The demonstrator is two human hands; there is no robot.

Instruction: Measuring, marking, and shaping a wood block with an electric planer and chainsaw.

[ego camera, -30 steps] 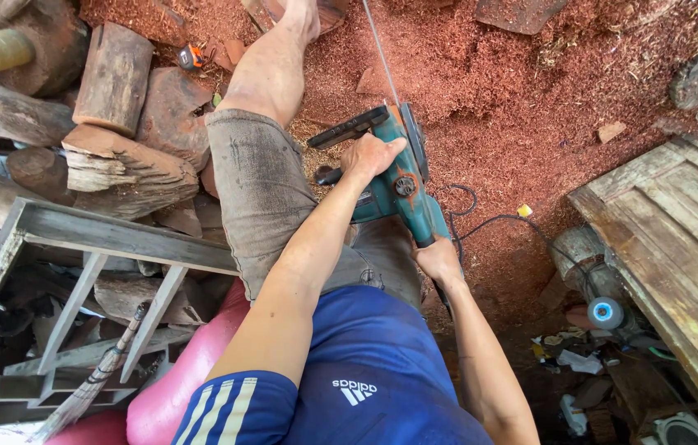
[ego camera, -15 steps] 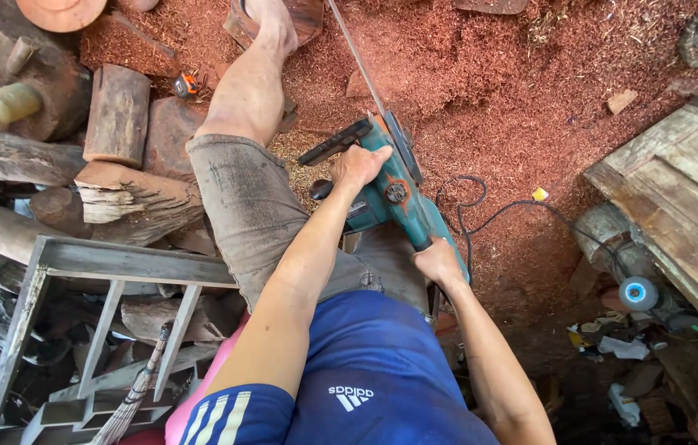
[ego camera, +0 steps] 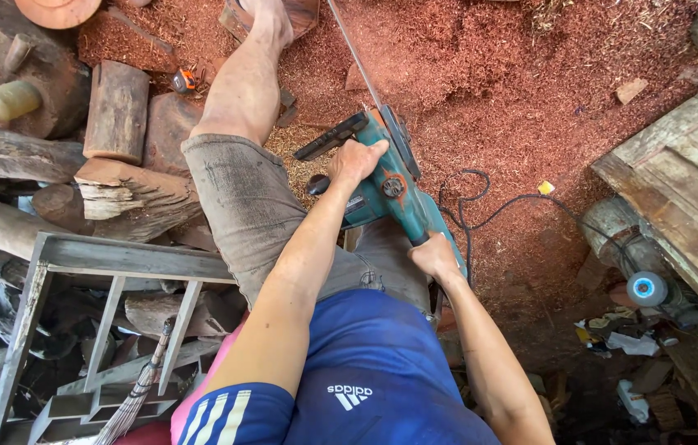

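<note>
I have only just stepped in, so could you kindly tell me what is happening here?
A person grips a teal electric chainsaw with both hands: the left hand on the front handle, the right hand on the rear grip. The saw's bar points away over red sawdust covering the ground. Its black cord loops beside it. Logs are piled to the left, near a grey metal frame.
</note>
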